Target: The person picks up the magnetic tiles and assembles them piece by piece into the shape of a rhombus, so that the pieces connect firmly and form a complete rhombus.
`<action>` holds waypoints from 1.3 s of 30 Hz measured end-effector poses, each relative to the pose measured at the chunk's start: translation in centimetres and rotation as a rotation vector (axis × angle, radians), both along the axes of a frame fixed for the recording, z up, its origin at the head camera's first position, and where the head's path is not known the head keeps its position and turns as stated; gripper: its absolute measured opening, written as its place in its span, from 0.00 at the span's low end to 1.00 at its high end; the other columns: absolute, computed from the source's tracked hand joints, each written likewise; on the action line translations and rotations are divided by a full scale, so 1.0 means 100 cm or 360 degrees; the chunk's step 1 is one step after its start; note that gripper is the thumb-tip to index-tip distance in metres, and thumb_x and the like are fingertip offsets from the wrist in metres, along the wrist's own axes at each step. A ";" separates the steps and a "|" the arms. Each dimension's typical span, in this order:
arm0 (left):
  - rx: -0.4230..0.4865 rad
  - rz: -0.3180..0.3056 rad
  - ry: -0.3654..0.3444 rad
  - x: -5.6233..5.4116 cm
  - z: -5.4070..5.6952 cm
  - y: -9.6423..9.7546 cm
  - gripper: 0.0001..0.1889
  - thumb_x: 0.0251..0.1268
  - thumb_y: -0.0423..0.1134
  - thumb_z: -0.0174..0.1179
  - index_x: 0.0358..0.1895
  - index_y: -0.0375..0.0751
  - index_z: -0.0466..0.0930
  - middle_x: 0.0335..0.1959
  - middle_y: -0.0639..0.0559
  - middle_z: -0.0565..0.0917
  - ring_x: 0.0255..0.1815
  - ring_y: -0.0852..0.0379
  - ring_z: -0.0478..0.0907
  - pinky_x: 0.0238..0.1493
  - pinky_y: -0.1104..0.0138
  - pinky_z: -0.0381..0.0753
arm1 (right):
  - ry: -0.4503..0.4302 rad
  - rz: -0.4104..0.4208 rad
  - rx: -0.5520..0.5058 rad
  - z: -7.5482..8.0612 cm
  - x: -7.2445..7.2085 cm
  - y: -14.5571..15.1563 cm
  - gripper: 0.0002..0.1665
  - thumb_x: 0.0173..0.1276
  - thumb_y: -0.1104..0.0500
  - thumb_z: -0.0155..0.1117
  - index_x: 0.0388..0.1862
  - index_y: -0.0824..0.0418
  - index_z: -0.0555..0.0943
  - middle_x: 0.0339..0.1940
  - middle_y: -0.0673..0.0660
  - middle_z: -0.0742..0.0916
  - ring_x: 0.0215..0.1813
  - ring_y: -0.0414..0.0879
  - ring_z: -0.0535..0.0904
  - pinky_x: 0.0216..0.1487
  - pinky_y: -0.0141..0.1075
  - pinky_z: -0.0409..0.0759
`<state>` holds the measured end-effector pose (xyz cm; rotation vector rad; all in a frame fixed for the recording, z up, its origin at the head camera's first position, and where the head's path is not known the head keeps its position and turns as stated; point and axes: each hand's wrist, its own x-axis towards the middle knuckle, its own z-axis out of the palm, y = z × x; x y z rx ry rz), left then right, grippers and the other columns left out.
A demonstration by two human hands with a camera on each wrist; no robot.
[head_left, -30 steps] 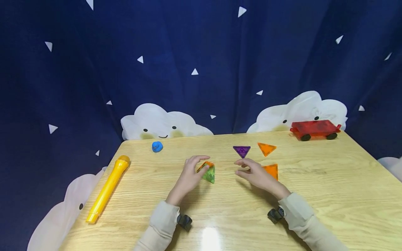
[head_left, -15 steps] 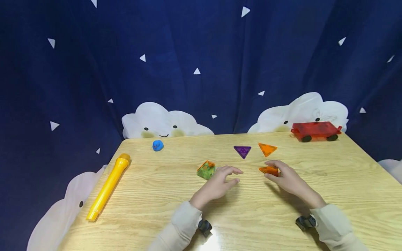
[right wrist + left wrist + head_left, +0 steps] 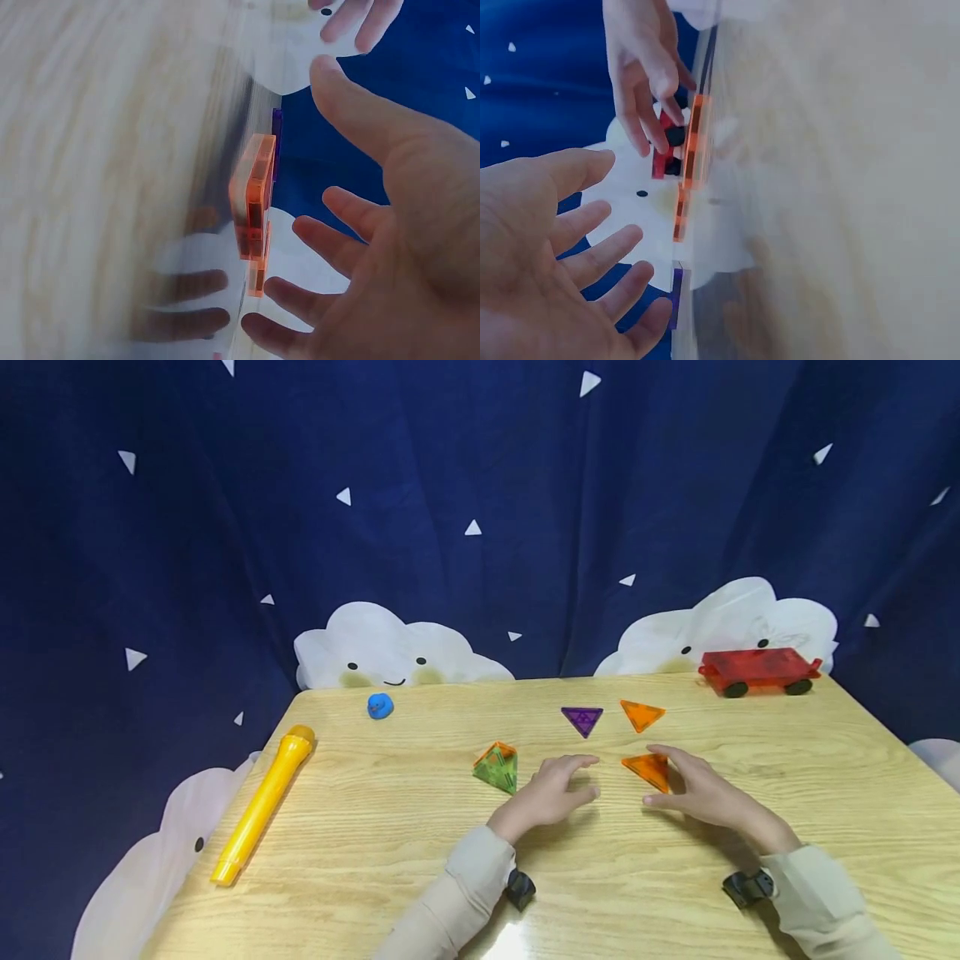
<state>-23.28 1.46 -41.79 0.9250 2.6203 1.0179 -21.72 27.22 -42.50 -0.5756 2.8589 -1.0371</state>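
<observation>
My right hand (image 3: 701,787) hovers with thumb and fingers spread around the right corner of a translucent orange triangle tile (image 3: 649,770), which lies flat on the wooden table. In the right wrist view a gap shows between the fingers and that orange tile (image 3: 255,199). My left hand (image 3: 551,791), holding nothing, reaches rightward with fingers apart, left of the same tile. Just behind the left hand sits a small pyramid of green and orange tiles (image 3: 498,770). A purple triangle tile (image 3: 582,719) and a second orange triangle tile (image 3: 642,714) lie farther back.
A red toy car base (image 3: 761,671) with black wheels stands at the table's back right. A blue toy duck (image 3: 380,706) is at the back left. Along the left side lies a yellow toy microphone (image 3: 262,806). A dark blue curtain (image 3: 450,460) hangs behind the table.
My left hand has left the pyramid and moved right. My right hand has shifted right to the nearer orange tile, which has turned, and its fingers have spread since half a second ago.
</observation>
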 end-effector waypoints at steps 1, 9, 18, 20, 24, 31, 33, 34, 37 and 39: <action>-0.0005 0.0012 -0.0007 -0.003 -0.001 0.002 0.27 0.71 0.47 0.53 0.70 0.45 0.64 0.68 0.51 0.69 0.67 0.50 0.63 0.67 0.58 0.59 | -0.0007 0.0007 0.0005 0.000 0.000 0.000 0.49 0.57 0.50 0.72 0.68 0.74 0.61 0.65 0.76 0.68 0.65 0.72 0.61 0.59 0.67 0.58; 0.0053 0.0107 -0.0154 -0.025 -0.009 0.022 0.30 0.71 0.46 0.52 0.72 0.41 0.59 0.71 0.47 0.64 0.72 0.49 0.58 0.70 0.57 0.55 | -0.0021 0.0064 0.0025 -0.003 -0.001 0.002 0.53 0.54 0.49 0.74 0.68 0.75 0.59 0.65 0.77 0.68 0.65 0.73 0.61 0.59 0.66 0.60; -0.0065 0.0220 -0.0201 -0.042 -0.013 0.037 0.34 0.71 0.47 0.49 0.75 0.41 0.51 0.76 0.48 0.51 0.75 0.42 0.46 0.72 0.51 0.49 | 0.0054 0.0107 0.0062 -0.007 0.000 0.004 0.54 0.51 0.50 0.76 0.68 0.75 0.60 0.64 0.77 0.69 0.63 0.75 0.61 0.58 0.67 0.58; -0.0124 0.0232 -0.0201 -0.043 -0.012 0.038 0.34 0.71 0.48 0.48 0.75 0.41 0.50 0.77 0.50 0.50 0.75 0.43 0.47 0.71 0.51 0.51 | 0.0033 0.0102 0.0081 -0.005 0.000 0.004 0.54 0.51 0.49 0.76 0.68 0.74 0.60 0.65 0.77 0.68 0.63 0.75 0.60 0.57 0.68 0.57; -0.0228 0.0241 -0.0188 -0.044 -0.011 0.040 0.33 0.72 0.50 0.47 0.75 0.40 0.51 0.77 0.50 0.51 0.72 0.47 0.51 0.69 0.56 0.55 | -0.0023 0.0095 0.0098 -0.003 0.001 0.004 0.55 0.50 0.49 0.77 0.69 0.73 0.60 0.66 0.77 0.66 0.65 0.76 0.57 0.58 0.69 0.55; -0.0320 0.0239 -0.0152 -0.044 -0.011 0.043 0.32 0.72 0.50 0.46 0.74 0.43 0.53 0.76 0.52 0.52 0.70 0.49 0.53 0.67 0.59 0.57 | -0.0112 0.0045 0.0187 -0.002 0.003 0.003 0.56 0.51 0.44 0.75 0.70 0.71 0.60 0.65 0.78 0.67 0.63 0.74 0.58 0.57 0.69 0.57; -0.0341 0.0237 -0.0146 -0.044 -0.011 0.043 0.31 0.73 0.50 0.46 0.75 0.43 0.53 0.76 0.52 0.52 0.70 0.49 0.53 0.66 0.59 0.57 | -0.0144 0.0028 0.0200 -0.003 0.003 0.004 0.57 0.52 0.43 0.74 0.70 0.71 0.59 0.65 0.78 0.67 0.64 0.74 0.58 0.57 0.69 0.57; -0.0352 0.0237 -0.0144 -0.044 -0.011 0.043 0.31 0.72 0.51 0.46 0.75 0.44 0.53 0.76 0.53 0.52 0.70 0.50 0.53 0.66 0.59 0.57 | -0.0159 0.0020 0.0201 -0.003 0.003 0.004 0.57 0.52 0.42 0.74 0.70 0.70 0.59 0.66 0.78 0.66 0.64 0.74 0.57 0.57 0.70 0.57; -0.0378 0.0243 -0.0141 -0.044 -0.010 0.042 0.32 0.72 0.51 0.47 0.74 0.45 0.54 0.76 0.54 0.52 0.70 0.50 0.53 0.66 0.59 0.57 | -0.0175 0.0016 0.0199 -0.003 0.003 0.005 0.57 0.52 0.42 0.74 0.71 0.70 0.58 0.66 0.78 0.66 0.64 0.75 0.57 0.57 0.70 0.56; -0.0393 0.0238 -0.0137 -0.044 -0.010 0.042 0.32 0.71 0.52 0.47 0.74 0.46 0.54 0.76 0.54 0.52 0.70 0.49 0.53 0.66 0.59 0.57 | -0.0172 0.0015 0.0198 -0.003 0.003 0.005 0.57 0.51 0.42 0.74 0.71 0.70 0.58 0.66 0.78 0.66 0.64 0.75 0.57 0.57 0.70 0.57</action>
